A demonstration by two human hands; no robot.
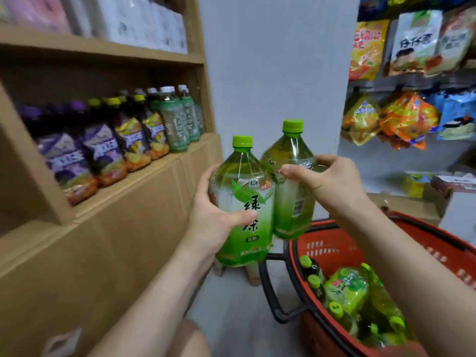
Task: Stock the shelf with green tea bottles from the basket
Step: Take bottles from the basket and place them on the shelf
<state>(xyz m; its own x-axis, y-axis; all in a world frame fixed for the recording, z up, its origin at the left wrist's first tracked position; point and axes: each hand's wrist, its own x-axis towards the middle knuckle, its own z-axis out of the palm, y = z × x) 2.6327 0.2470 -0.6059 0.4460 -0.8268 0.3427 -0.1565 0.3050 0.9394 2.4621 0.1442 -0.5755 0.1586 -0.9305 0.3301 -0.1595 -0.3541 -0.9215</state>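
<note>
Fingers of the left hand are wrapped round the front green tea bottle, right hand round the rear bottle; carry step probably, so a spot at the shelf edge is needed next.

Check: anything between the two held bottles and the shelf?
Nothing visible in the gap between the left bottle, right bottle and the shelf. But the drinks on it line its front up to its right wall; no free slot shows.
</note>
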